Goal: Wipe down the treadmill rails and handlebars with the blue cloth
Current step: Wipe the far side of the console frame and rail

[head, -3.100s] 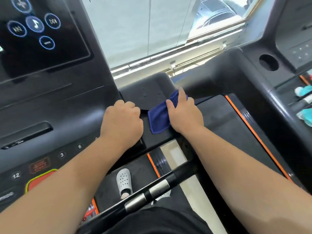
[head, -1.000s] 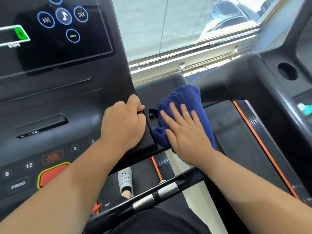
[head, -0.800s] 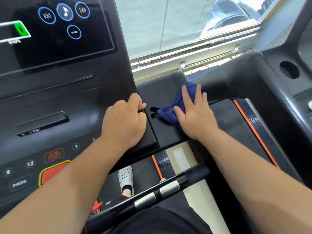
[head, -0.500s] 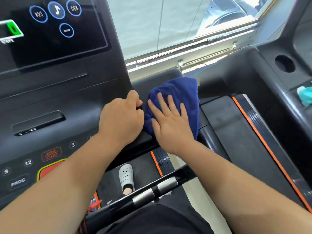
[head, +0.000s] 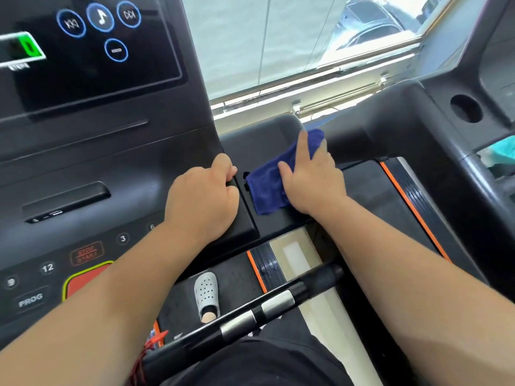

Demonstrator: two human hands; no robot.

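Hands: right hand [head: 310,185] lies on the cloth [head: 263,190]; left hand [head: 200,201] grips the console [head: 83,168].
Right hand: open, palm down, fingers nearly straight and pointing forward, thumb spread to the left; palm and fingers press the cloth flat; nothing is pinched.
Left hand: closed, knuckles up, fingers curled over the console's right corner edge, thumb tucked beside them.
Cloth: blue, bunched, lying on the flat black rail [head: 250,140] just right of the console; its left part shows beside the thumb and a fold sticks out past the fingertips; the rest is hidden under the hand.
Right arm: bare, stretched forward from the lower right, wrist nearly straight, crossing above the handlebar [head: 264,306].
Left arm: bare, reaching forward from the lower left across the console's buttons, wrist bent slightly down.
Hands apart: near each other, not touching; a strip of black panel lies between them.
Handlebar: black with two silver pads, below both forearms.
Shoe [head: 206,293]: grey, perforated, on the belt below.
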